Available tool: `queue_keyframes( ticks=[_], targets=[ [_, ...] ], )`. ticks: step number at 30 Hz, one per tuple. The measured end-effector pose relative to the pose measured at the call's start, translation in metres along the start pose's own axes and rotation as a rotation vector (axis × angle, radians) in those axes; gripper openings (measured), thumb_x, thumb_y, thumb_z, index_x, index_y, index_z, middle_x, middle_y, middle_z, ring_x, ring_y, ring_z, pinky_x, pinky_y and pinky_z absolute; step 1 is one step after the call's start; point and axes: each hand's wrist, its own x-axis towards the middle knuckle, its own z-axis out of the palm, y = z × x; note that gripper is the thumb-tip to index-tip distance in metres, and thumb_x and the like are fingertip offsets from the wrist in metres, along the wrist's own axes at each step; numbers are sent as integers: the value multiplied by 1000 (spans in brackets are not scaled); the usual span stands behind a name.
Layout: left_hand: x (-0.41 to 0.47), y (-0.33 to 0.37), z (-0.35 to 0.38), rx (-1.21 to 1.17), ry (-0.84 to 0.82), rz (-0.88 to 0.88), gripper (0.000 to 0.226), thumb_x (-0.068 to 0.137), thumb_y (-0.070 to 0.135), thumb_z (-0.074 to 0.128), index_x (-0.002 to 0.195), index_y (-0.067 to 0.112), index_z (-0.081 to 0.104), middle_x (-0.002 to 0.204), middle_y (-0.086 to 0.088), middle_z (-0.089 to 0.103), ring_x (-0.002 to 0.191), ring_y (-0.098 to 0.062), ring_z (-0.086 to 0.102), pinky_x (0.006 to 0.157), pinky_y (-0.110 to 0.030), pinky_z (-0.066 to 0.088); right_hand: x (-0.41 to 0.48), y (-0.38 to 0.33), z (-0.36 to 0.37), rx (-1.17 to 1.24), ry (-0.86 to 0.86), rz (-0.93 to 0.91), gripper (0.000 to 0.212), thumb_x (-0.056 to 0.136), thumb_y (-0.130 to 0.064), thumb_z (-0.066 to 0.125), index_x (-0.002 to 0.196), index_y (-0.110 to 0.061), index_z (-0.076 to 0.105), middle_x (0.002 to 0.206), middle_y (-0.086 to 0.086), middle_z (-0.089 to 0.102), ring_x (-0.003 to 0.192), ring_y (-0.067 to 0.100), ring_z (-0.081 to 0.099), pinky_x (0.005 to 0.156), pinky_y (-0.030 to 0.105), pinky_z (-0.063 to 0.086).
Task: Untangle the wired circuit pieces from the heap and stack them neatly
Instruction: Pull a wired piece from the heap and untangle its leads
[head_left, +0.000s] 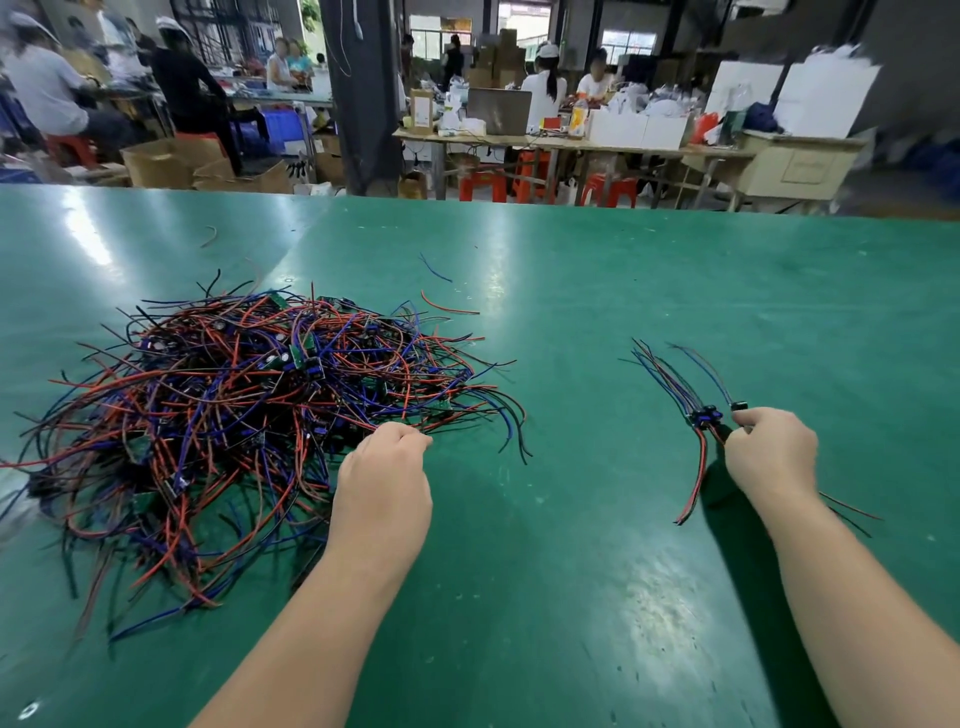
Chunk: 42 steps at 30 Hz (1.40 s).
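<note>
A big tangled heap of wired circuit pieces (244, 415), with red, blue and black leads and small green boards, lies on the left of the green table (571, 322). My left hand (384, 478) rests at the heap's right edge, fingers pinched on wires there. On the right lies a small stack of sorted pieces (698, 415), blue and black leads fanning away, red leads toward me. My right hand (771, 452) pinches a wired piece at this stack; its black and red leads trail out behind my wrist.
Loose wire offcuts lie beyond the heap: a red one (447, 306), a blue one (435, 269) and a brown one (209, 236). Past the table's far edge stand a dark pillar (361, 93), work benches, red stools, boxes and several seated people.
</note>
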Motion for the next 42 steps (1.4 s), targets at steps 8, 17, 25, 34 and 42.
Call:
queue_keyframes(
  ticks=[8,17,25,34,42],
  targets=[
    [-2,8,-7,-101,51,112,37,84,-7,54,118,5,66,118,-8,63,111,-25,58,99,-41,43,4,3,0,-262,-207,-6,47,89,-9,43,130,-29,55,122,13,61,123,32,37,95,38,27],
    [-16,31,-13,-420,226,524,26,81,1,64,104,8,73,109,-8,62,98,-18,61,89,-31,50,-80,-80,-27,870,-985,-15,32,84,-33,61,96,-3,68,91,15,70,60,17,59,56,25,42],
    [-22,38,-9,-640,146,449,36,73,2,74,96,22,54,89,9,62,85,-2,62,81,-16,50,-122,-104,3,1187,-947,-109,19,64,-16,71,77,-3,65,65,7,62,52,9,49,51,17,39],
    [-26,56,-9,-1287,-254,-402,34,68,28,78,89,8,61,74,-4,69,61,-21,70,48,-26,53,-124,-97,5,1262,-720,-23,8,82,3,63,81,-4,67,70,6,69,61,13,64,57,22,53],
    [-25,57,-12,-1358,-349,-503,23,61,16,80,78,4,71,66,-11,71,54,-12,65,50,-19,51,-131,-99,5,1111,-634,-213,16,74,6,73,73,-9,70,61,-2,68,55,4,59,54,12,44]
  ],
)
